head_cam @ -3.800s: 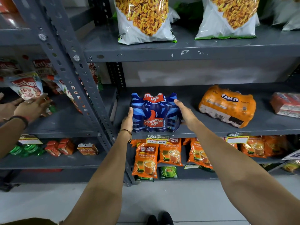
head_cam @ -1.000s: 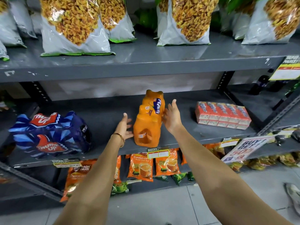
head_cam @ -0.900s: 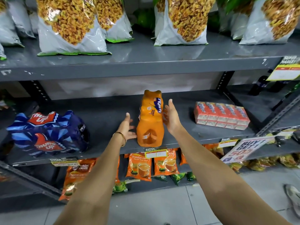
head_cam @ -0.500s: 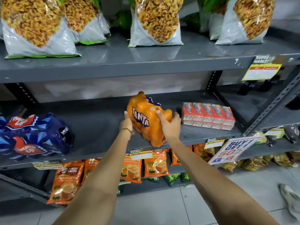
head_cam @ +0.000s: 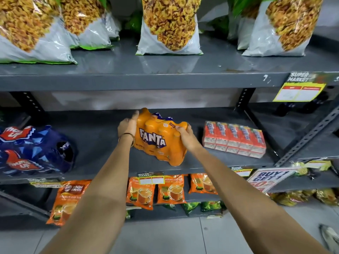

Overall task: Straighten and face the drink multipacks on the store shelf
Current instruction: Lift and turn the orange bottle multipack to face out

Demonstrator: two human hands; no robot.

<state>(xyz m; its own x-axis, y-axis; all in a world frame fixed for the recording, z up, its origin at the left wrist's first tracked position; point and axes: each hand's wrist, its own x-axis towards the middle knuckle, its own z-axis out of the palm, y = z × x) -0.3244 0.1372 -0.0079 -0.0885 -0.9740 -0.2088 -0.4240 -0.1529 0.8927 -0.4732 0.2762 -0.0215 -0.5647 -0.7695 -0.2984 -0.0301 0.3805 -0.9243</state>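
Note:
An orange Fanta multipack (head_cam: 159, 137) stands near the front of the grey middle shelf (head_cam: 99, 136), logo side towards me and slightly angled, its right end closer to the shelf edge. My left hand (head_cam: 127, 125) presses flat against its left end, fingers pointing back. My right hand (head_cam: 184, 135) grips its top right corner. A blue Thums Up multipack (head_cam: 34, 151) sits at the left of the same shelf. A red juice-carton multipack (head_cam: 234, 138) lies to the right of the Fanta pack.
Large snack bags (head_cam: 169, 24) line the shelf above. Orange tea packets (head_cam: 140, 193) fill the shelf below, behind price tags (head_cam: 151, 177). A "Buy 1 Get 1" sign (head_cam: 266, 178) hangs at lower right. Slotted uprights (head_cam: 310, 134) frame the bay on the right.
The Fanta pack stood end-on a second ago; both hands have turned it so the logo faces front, and it has settled lower on the shelf since half a second ago.

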